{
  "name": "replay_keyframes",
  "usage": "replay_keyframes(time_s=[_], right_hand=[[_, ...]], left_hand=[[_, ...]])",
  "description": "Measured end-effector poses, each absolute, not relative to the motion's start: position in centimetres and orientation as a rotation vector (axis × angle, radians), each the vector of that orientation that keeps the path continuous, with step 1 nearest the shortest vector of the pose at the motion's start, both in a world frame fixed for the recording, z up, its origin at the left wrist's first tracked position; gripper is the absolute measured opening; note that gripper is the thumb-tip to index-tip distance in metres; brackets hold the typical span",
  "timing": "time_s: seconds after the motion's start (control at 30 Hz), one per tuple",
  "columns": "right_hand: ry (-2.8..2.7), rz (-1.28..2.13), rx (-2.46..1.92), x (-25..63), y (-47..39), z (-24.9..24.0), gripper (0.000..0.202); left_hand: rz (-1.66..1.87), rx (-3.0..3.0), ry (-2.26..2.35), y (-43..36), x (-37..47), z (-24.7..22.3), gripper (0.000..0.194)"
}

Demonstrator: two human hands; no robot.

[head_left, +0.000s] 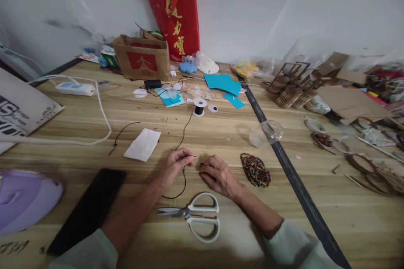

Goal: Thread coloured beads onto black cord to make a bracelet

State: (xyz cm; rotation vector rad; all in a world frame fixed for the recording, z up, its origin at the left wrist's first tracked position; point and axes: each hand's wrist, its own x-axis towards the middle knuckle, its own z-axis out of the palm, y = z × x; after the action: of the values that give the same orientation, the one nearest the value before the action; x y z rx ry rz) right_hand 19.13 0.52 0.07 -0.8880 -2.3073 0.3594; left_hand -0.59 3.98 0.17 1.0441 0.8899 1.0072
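My left hand (180, 162) pinches a thin black cord (185, 180), whose short end points out past the fingertips to the right. Below that hand the cord loops down onto the table. My right hand (219, 175) rests on the wood with curled fingers closed around something small and dark, too hidden to name. A gap lies between the two hands. Scissors (202, 215) with pale handles lie just below the hands, their blades pointing left. To the right of my right hand is a heap of multicoloured bead strings (256, 170). Beyond my hands stands a spool of black cord (199, 108).
A white paper piece (142, 145), a black phone-like slab (88, 210) and a purple object (27, 201) are on the left. A clear round container (267, 133) stands at the right, near a dark strip (296, 189). A cardboard box (142, 59) and red bag (176, 17) are behind.
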Motion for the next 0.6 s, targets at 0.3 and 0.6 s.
replay_keyframes(time_s=[0.3, 0.6], right_hand=[[-2.351, 0.303, -0.908, 19.2, 0.6, -0.4, 0.013], [-2.339, 0.256, -0.919, 19.0, 0.5, 0.0, 0.012]], left_hand=[[0.892, 0.812, 0.379, 4.0, -2.9, 2.2, 0.021], [0.79, 0.954, 0.625, 3.9, -2.0, 1.3, 0.021]])
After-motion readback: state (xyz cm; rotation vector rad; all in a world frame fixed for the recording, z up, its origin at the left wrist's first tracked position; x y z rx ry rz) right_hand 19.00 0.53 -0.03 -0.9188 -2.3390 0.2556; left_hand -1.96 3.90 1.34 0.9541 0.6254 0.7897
